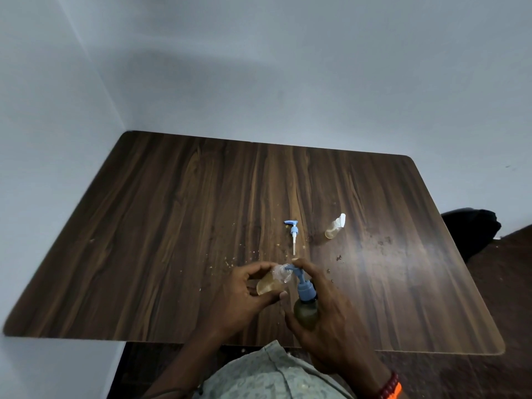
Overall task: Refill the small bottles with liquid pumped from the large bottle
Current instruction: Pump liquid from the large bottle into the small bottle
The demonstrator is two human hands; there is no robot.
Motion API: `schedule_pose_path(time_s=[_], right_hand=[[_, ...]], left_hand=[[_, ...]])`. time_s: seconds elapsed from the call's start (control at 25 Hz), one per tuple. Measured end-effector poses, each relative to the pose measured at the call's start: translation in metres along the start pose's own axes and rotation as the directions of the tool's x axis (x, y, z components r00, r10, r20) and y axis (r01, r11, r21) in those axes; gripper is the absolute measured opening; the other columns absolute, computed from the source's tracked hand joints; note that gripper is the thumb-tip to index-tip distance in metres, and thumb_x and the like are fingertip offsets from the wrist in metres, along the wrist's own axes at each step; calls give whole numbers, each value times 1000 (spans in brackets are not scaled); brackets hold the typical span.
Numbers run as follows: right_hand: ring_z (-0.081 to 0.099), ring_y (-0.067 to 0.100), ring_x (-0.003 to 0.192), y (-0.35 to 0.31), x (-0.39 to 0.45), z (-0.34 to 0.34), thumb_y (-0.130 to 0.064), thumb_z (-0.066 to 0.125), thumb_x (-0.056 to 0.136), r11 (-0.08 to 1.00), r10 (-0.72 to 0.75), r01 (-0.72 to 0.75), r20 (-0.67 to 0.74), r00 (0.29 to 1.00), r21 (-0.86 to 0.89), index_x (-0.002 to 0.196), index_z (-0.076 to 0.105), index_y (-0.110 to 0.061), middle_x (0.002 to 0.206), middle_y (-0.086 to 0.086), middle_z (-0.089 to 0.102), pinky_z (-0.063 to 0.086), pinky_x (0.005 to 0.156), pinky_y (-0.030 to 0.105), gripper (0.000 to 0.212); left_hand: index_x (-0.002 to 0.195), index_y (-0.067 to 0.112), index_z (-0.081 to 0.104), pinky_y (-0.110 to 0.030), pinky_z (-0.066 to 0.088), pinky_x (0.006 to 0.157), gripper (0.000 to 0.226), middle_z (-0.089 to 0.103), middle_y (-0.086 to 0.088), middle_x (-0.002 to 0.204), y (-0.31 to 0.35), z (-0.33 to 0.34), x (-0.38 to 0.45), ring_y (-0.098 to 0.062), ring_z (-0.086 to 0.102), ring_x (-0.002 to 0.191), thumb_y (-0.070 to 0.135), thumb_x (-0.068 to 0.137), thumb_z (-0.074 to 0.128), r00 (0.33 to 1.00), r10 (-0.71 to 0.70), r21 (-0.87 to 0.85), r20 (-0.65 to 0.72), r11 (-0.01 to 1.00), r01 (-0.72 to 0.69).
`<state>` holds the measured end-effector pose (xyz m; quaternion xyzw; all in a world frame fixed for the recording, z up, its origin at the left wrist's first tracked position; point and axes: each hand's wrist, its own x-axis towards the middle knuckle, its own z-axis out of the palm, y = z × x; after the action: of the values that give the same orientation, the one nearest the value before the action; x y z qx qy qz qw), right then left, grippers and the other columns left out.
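My left hand (244, 298) holds a small clear bottle (270, 283) of amber liquid, tilted, with its open neck toward the right. My right hand (328, 312) grips the large olive-green bottle (305, 313) with a blue pump head (303, 286); a finger rests on top of the pump. The pump spout touches the small bottle's mouth. A loose blue-and-white pump with its tube (293, 234) lies on the table beyond my hands. A second small bottle with a white cap (335, 226) lies on its side at the right.
The dark wood table (172, 226) has crumbs and small stains near my hands and at the right. White walls close the back and left. A dark bag (475, 228) sits beyond the table's right edge.
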<state>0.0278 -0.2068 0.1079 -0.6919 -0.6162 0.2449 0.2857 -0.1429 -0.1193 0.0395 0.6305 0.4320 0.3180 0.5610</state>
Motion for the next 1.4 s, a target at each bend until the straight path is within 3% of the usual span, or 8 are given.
schedule_pose_path(time_s=[0.16, 0.28, 0.44, 0.6, 0.84, 1.04, 1.28, 1.4], right_hand=[[52, -11, 79, 3, -1, -1, -39, 74, 81, 1000, 21, -21, 43, 999, -10, 120, 38, -50, 98, -31, 51, 46, 81, 18, 54], [57, -3, 89, 3, -1, 0, -39, 75, 81, 999, 35, -36, 27, 999, 9, 132, 41, -39, 110, -20, 60, 53, 87, 23, 61], [54, -12, 91, 5, 1, 3, -40, 73, 82, 1000, -8, 8, 23, 1000, -10, 139, 39, -36, 114, -30, 51, 43, 84, 3, 66], [55, -11, 79, 8, 4, 2, -43, 70, 82, 1000, 20, -18, 81, 997, -22, 117, 36, -53, 96, -29, 55, 45, 76, 9, 50], [56, -19, 90, 5, 4, 2, -45, 72, 82, 1000, 3, -3, 56, 998, -14, 137, 33, -47, 105, -41, 48, 43, 76, -2, 67], [57, -7, 84, 8, 7, 3, -42, 71, 82, 999, 38, -36, 87, 995, -23, 119, 34, -51, 99, -27, 55, 56, 83, 23, 53], [55, -12, 89, 4, 6, 3, -42, 73, 83, 1000, 25, -25, 74, 997, 1, 139, 36, -38, 110, -32, 51, 43, 85, 4, 68], [55, -9, 84, 4, 5, 3, -40, 72, 83, 999, 41, -40, 73, 997, -7, 128, 41, -40, 107, -22, 58, 48, 83, 12, 55]], left_hand=[[115, 37, 76, -22, 63, 80, 46, 79, 17, 113, 1, 0, -1, -2, 74, 107, 43, 72, 89, 1000, 6, 14, 29, 1000, -6], [116, 39, 76, -27, 64, 86, 45, 79, 18, 115, 4, 0, -1, -3, 73, 109, 45, 73, 87, 999, 8, 17, 35, 1000, -9], [112, 43, 76, -29, 65, 86, 41, 79, 18, 114, 4, -3, 2, -3, 73, 109, 35, 75, 90, 1000, 18, 13, 21, 1000, -18], [116, 38, 76, -22, 62, 82, 42, 79, 18, 114, 0, -2, 0, -1, 73, 108, 38, 76, 90, 999, -1, 35, 51, 999, -1], [113, 47, 75, -24, 62, 84, 42, 78, 24, 113, 2, -4, 2, 2, 72, 107, 43, 74, 89, 1000, 1, 42, 13, 999, -2], [117, 34, 77, -33, 64, 88, 43, 79, 15, 114, -2, -4, 2, -4, 74, 109, 36, 76, 91, 998, -26, 49, 51, 999, 23], [118, 34, 76, -40, 64, 93, 43, 79, 15, 115, 0, -5, 4, -7, 72, 112, 27, 79, 92, 999, -43, 45, 17, 998, 43], [117, 32, 77, -30, 64, 88, 44, 79, 14, 114, -2, -5, 4, -4, 72, 110, 26, 77, 93, 998, -49, 44, 41, 998, 48]])
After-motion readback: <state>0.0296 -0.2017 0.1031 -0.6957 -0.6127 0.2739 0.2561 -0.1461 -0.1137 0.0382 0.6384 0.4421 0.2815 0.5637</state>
